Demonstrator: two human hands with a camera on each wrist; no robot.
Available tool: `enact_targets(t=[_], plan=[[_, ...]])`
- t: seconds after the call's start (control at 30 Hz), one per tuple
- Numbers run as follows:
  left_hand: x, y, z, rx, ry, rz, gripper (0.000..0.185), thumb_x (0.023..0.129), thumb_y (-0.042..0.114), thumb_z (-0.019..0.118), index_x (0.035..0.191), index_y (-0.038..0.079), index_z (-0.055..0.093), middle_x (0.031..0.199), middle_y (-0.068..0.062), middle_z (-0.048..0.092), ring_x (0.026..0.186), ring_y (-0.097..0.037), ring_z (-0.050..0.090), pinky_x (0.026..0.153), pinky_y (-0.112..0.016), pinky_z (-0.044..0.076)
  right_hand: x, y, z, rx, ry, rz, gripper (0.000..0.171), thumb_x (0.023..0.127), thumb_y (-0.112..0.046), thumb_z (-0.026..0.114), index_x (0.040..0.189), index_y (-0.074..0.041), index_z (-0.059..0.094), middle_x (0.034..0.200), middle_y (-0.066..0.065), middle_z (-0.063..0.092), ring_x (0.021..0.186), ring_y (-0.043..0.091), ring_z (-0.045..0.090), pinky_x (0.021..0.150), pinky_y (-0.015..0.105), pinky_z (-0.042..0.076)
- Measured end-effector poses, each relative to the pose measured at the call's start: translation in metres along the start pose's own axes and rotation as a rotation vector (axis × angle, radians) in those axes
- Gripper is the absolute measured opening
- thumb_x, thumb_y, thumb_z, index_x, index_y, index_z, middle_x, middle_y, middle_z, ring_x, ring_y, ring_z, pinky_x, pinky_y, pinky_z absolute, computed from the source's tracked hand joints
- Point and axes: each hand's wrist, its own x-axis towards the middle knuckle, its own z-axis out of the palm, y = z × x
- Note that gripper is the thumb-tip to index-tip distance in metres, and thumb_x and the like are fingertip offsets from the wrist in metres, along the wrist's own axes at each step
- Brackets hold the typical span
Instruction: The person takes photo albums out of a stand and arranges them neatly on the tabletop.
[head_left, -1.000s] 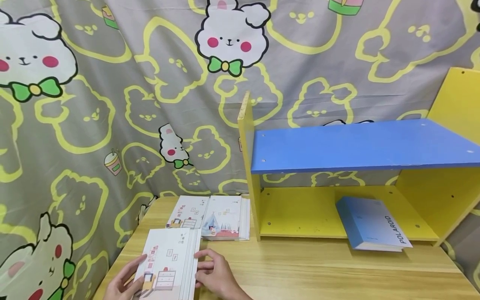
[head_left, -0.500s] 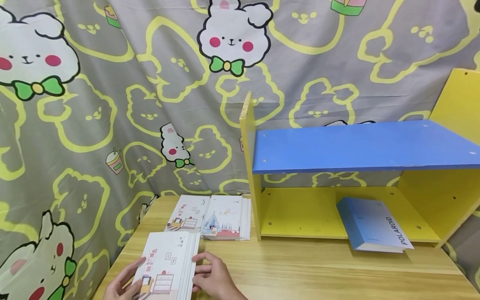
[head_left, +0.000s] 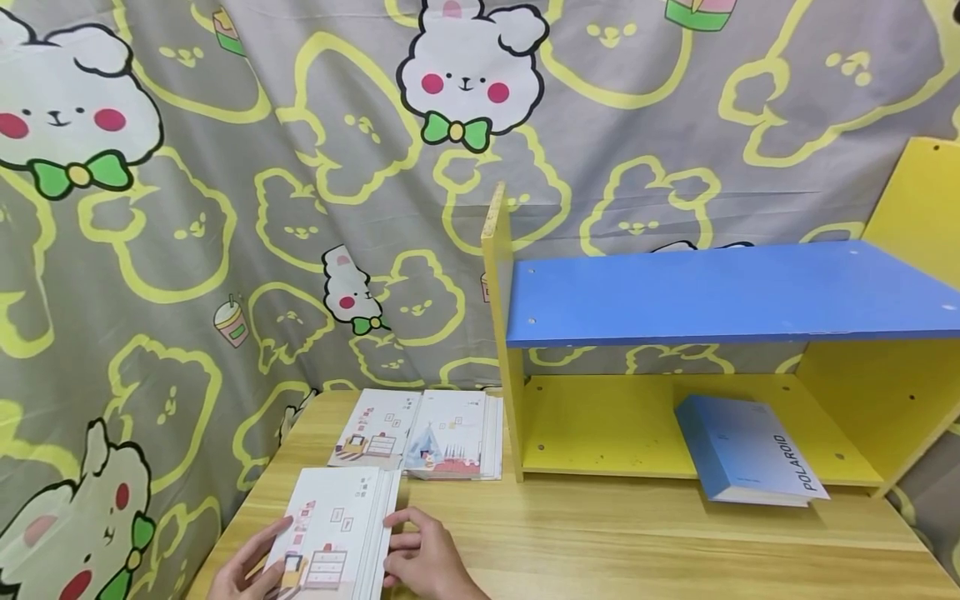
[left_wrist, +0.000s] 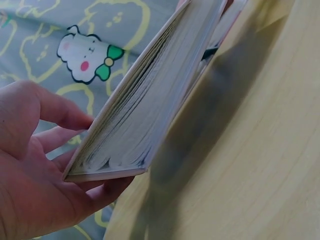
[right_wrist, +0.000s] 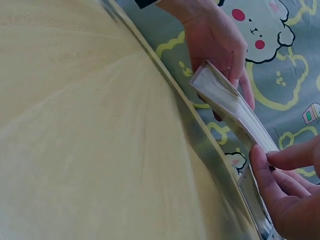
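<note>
Left hand (head_left: pixel 243 571) grips the white illustrated book (head_left: pixel 326 529) along one edge, right hand (head_left: pixel 437 557) pinches the other, and it's held over the wooden table (head_left: pixel 645 542), near two similar books (head_left: pixel 448 433)!

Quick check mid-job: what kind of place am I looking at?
Probably a desk corner in a room, perhaps a child's: a wood-grain tabletop bearing a blue-and-yellow shelf unit, a held book, and cartoon-print fabric hanging behind.

The head view's lower edge crops the held book (head_left: pixel 330 533).
</note>
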Motion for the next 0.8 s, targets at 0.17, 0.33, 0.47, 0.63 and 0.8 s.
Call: enact_targets(t=[0.17, 0.33, 0.47, 0.63, 0.8], plan=[[0.002, -0.005, -0.002, -0.004, -0.001, 0.032, 0.044, 0.09, 0.007, 0.07, 0.127, 0.03, 0.063, 0.149, -0.028, 0.047, 0.095, -0.022, 0.068, 0.076, -0.038, 0.061, 0.0, 0.002, 0.003, 0.011, 0.01, 0.011, 0.047, 0.077, 0.025, 0.065, 0.112, -0.005, 0.066, 0.092, 0.011, 0.075, 0.072, 0.02, 0.071, 0.06, 0.036, 0.062], [0.004, -0.006, -0.005, -0.009, 0.002, 0.034, 0.045, 0.088, 0.009, 0.072, 0.125, 0.032, 0.064, 0.147, -0.028, 0.049, 0.093, -0.022, 0.068, 0.075, -0.038, 0.061, 0.002, 0.006, 0.006, -0.001, 0.018, 0.031, 0.044, 0.077, 0.022, 0.066, 0.111, -0.006, 0.066, 0.092, 0.008, 0.074, 0.073, 0.019, 0.07, 0.059, 0.034, 0.062], [0.004, -0.005, -0.005, 0.023, 0.018, 0.045, 0.051, 0.09, 0.003, 0.068, 0.139, 0.014, 0.062, 0.142, -0.023, 0.055, 0.092, -0.019, 0.068, 0.073, -0.036, 0.061, 0.004, 0.007, 0.007, -0.009, 0.015, 0.043, 0.043, 0.078, 0.021, 0.068, 0.111, -0.006, 0.066, 0.091, 0.006, 0.073, 0.075, 0.02, 0.071, 0.059, 0.034, 0.062], [0.004, -0.002, -0.003, 0.093, 0.02, 0.056, 0.056, 0.093, -0.002, 0.064, 0.148, -0.002, 0.051, 0.145, -0.026, 0.053, 0.093, -0.013, 0.065, 0.073, -0.034, 0.06, 0.004, 0.011, 0.008, -0.009, 0.007, 0.035, 0.042, 0.078, 0.021, 0.068, 0.111, -0.006, 0.066, 0.088, 0.005, 0.07, 0.075, 0.02, 0.071, 0.059, 0.033, 0.061], [0.003, -0.002, -0.002, 0.097, 0.009, 0.059, 0.057, 0.094, -0.005, 0.06, 0.15, -0.005, 0.046, 0.149, -0.03, 0.046, 0.095, -0.013, 0.064, 0.074, -0.034, 0.061, 0.004, 0.016, 0.009, -0.01, 0.011, 0.013, 0.042, 0.077, 0.022, 0.068, 0.109, -0.005, 0.066, 0.086, 0.004, 0.068, 0.073, 0.018, 0.071, 0.057, 0.031, 0.061]])
